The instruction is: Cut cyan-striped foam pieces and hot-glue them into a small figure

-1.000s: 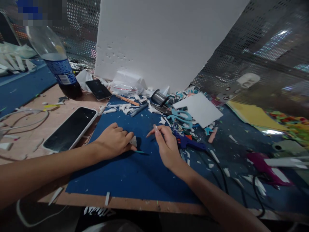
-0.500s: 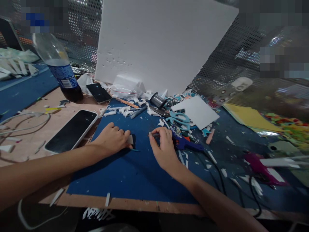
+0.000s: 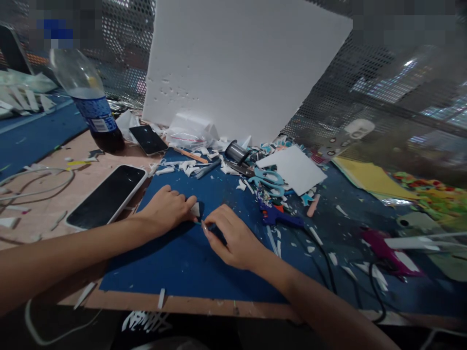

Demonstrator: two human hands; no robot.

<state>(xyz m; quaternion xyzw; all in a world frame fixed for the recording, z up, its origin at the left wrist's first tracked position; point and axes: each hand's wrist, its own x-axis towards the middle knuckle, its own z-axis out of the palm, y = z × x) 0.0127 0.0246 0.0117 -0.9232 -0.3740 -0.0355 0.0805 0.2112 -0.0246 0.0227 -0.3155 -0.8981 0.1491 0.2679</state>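
Observation:
My left hand (image 3: pixel 166 211) rests knuckles-up on the blue mat (image 3: pixel 189 262), fingers curled over a small white foam piece (image 3: pixel 196 209). My right hand (image 3: pixel 231 236) lies just right of it, fingers pinched at a thin teal sliver (image 3: pixel 199 223) on the mat beside the foam piece. The two hands almost touch. Whether the right fingertips actually grip the sliver is hard to make out.
A large white foam board (image 3: pixel 233 68) leans at the back. Blue scissors (image 3: pixel 268 180), a blue glue gun (image 3: pixel 279 216) with a black cord, a metal spool (image 3: pixel 236 151) and foam scraps lie right of the hands. Two phones (image 3: pixel 107 194) and a cola bottle (image 3: pixel 91 107) stand left.
My right hand left the area near the glue gun and came down-left to the teal sliver beside my left hand. The left hand has stayed on the foam piece.

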